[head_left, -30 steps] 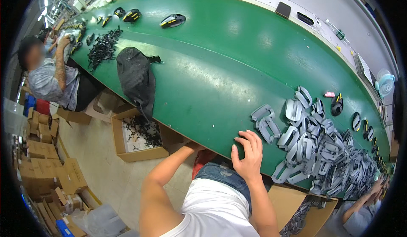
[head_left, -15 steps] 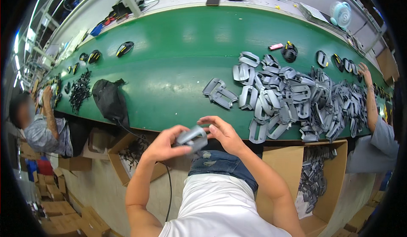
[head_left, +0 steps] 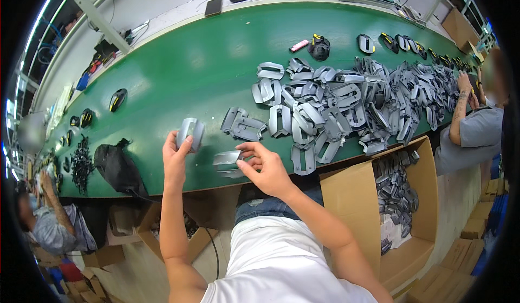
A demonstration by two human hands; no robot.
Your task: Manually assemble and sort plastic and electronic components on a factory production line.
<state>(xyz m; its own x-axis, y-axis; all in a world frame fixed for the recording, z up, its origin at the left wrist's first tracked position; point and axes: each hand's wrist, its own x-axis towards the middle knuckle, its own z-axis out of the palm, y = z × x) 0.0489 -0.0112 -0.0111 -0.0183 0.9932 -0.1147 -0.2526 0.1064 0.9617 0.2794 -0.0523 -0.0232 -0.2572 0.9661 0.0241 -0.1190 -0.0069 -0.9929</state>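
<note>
My left hand (head_left: 174, 162) is closed on a curved grey plastic frame (head_left: 196, 135), held upright over the green table. In my right hand (head_left: 268, 172), a second grey plastic frame (head_left: 225, 161) is pinched between thumb and fingers near the table's front edge; motion smears its outline. The two pieces are apart. Just beyond my right hand lies a small group of grey frames (head_left: 241, 125) on the table. Farther right spreads a large heap of similar grey frames (head_left: 346, 100).
A black bag (head_left: 116, 165) and a pile of small black parts (head_left: 82, 165) lie left. Dark assembled pieces (head_left: 318, 48) stand behind the heap. An open carton (head_left: 422, 194) of grey parts sits below right. Co-workers work on both sides; one wears a grey shirt (head_left: 476, 135).
Both hands have moved forward over the table and apart, each now with a grey frame; before, they were together around grey plastic. The view has shifted to the right.
</note>
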